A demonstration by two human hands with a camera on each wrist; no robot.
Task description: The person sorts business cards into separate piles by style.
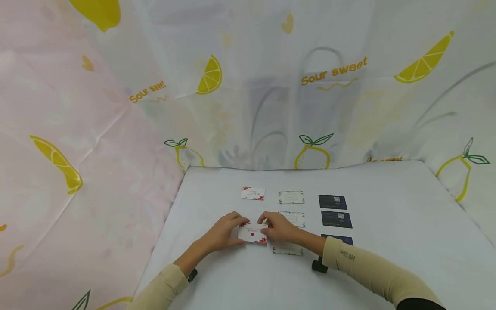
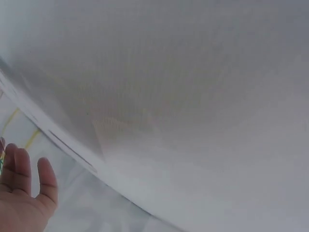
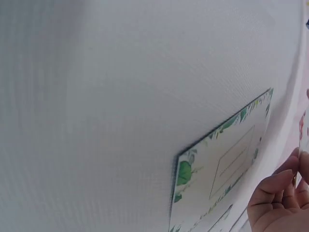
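Observation:
Between both hands in the head view is a white card point(image 1: 252, 237) with red flowers at its corners and a red dot. The left hand point(image 1: 222, 232) holds its left side, thumb at the lower edge and fingers at the upper corner. At the right side, the right hand point(image 1: 280, 227) pinches the card between thumb and fingers. The right wrist view shows the right hand point(image 3: 282, 203) gripping the card point(image 3: 304, 133) at the frame's edge. In the left wrist view the left hand point(image 2: 24, 193) is partly cut off, and the card is not clearly visible.
Another red-flowered card point(image 1: 253, 193) lies farther back on the white table point(image 1: 217, 185). A column of green-bordered cards point(image 1: 292, 197) lies to the right, partly under the right hand and forearm. Beyond it is a column of dark cards point(image 1: 336, 219), the nearest partly covered by the forearm.

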